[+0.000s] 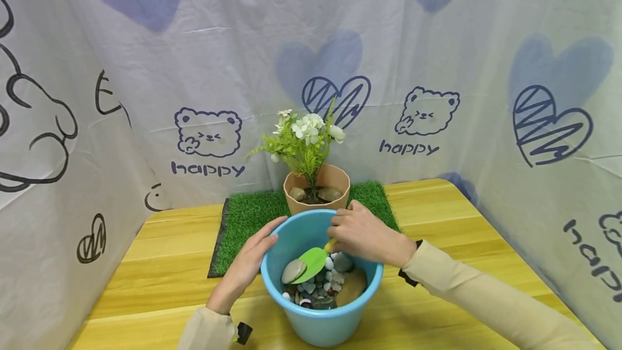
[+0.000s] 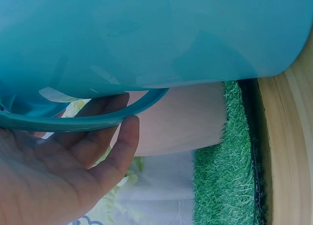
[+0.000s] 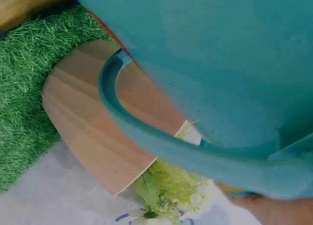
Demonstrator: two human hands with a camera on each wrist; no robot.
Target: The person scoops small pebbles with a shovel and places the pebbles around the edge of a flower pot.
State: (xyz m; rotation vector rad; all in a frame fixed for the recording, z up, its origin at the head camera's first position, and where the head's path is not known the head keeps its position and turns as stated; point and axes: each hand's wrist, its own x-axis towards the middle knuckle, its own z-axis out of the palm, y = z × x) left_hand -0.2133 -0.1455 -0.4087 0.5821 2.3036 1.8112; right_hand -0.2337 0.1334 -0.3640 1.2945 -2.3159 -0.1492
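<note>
A light blue bucket (image 1: 323, 328) stands at the table's front, with pebbles (image 1: 335, 277) and larger stones inside. My right hand (image 1: 364, 231) reaches over its far right rim and grips a small toy shovel by the yellow handle. The shovel's green blade (image 1: 313, 263) slants down to the left, its tip against a flat pale stone (image 1: 293, 271) by the left inner wall. On the left, my left hand (image 1: 250, 258) holds the bucket at its rim. In the left wrist view, its fingers lie on both sides of the bucket's curved handle (image 2: 146, 101).
Behind the bucket, a tan flowerpot (image 1: 318, 208) with white flowers (image 1: 308, 128) and stones stands on a green turf mat (image 1: 248, 231). The wooden table (image 1: 160, 274) is enclosed by a printed white cloth (image 1: 262, 31) at the back and sides.
</note>
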